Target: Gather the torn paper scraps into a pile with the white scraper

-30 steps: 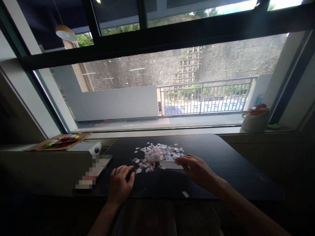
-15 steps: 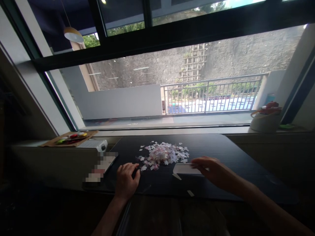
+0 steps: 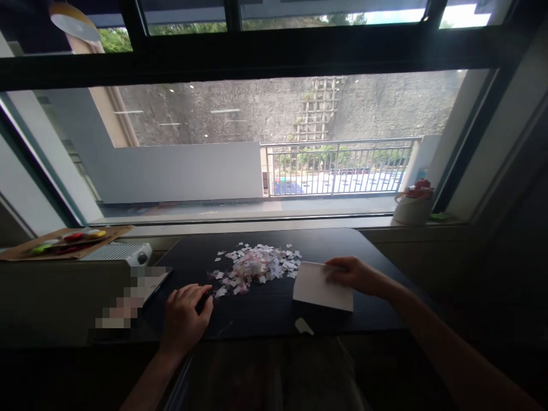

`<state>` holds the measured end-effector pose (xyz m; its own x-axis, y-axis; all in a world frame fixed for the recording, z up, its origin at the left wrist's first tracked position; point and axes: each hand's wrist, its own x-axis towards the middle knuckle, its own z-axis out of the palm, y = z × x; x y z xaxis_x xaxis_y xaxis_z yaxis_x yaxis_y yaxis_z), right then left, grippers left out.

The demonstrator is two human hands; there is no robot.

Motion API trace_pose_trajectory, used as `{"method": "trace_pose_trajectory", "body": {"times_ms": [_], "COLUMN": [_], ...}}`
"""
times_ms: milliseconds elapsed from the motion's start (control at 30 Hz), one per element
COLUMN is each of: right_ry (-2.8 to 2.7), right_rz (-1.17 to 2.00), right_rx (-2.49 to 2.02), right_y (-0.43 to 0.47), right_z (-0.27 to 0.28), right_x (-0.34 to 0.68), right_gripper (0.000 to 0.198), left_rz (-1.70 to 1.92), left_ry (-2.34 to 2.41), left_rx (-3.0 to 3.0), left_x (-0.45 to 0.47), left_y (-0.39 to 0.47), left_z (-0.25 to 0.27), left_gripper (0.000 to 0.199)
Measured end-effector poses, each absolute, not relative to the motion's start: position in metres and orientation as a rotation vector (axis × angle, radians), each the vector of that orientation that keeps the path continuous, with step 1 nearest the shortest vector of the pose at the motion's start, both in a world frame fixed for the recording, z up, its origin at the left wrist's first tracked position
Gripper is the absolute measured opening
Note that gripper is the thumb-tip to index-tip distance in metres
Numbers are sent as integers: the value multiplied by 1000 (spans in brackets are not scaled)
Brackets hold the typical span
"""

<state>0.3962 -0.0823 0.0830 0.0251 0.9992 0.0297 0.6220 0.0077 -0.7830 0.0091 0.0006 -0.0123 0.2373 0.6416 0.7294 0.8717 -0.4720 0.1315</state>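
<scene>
A heap of small paper scraps, white and pinkish, lies loose on the black table. Just right of the heap, my right hand pinches the far edge of a white sheet of paper. The sheet is tilted, with its broad face toward me and its left corner close to the scraps. My left hand rests by the heap's left side, fingers loosely curled and thumb apart, with nothing visible in it. A small pale paper strip lies near the table's front edge.
At the left, a blurred-out flat item lies by the table's edge. Behind it stand a white ridged box-like unit and a brown board with colourful pieces. A white jug stands on the windowsill.
My right hand has tipped the paper sheet so that its broad face now shows. One of two pale strips near the front edge no longer shows. The camera view has turned right.
</scene>
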Motion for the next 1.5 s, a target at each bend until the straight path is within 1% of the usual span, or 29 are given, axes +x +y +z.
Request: {"method": "trace_pose_trajectory", "body": {"times_ms": [133, 433, 800, 1000, 1300, 1400, 1500], "right_ry": [-1724, -1792, -1745, -1758, -1839, -1829, -1682], "right_rz": [925, 1009, 958, 1044, 1085, 976, 625], "right_rx": [-1641, -1603, -1630, -1623, -1611, -1649, -1731], "right_y": [-85, -93, -97, -95, -107, -112, -101], "right_z": [80, 82, 86, 83, 88, 88, 85], "right_x": [401, 400, 407, 401, 401, 407, 407], "right_gripper": [29, 30, 32, 30, 32, 31, 32], "left_rz": [-1060, -1076, -1027, -1048, -1038, -1020, -1011], "left_ry": [-1384, -1342, -1325, -1329, -1337, -1343, -1331], "left_rx": [-2225, -2218, -2226, -2210, -2217, -2212, -2211], "left_x": [8, 6, 5, 6, 7, 7, 7], "left_y": [2, 3, 3, 3, 2, 1, 2], "left_z": [-11, -13, -13, -13, -10, -10, -11], "left_gripper": [25, 25, 26, 26, 25, 26, 26]}}
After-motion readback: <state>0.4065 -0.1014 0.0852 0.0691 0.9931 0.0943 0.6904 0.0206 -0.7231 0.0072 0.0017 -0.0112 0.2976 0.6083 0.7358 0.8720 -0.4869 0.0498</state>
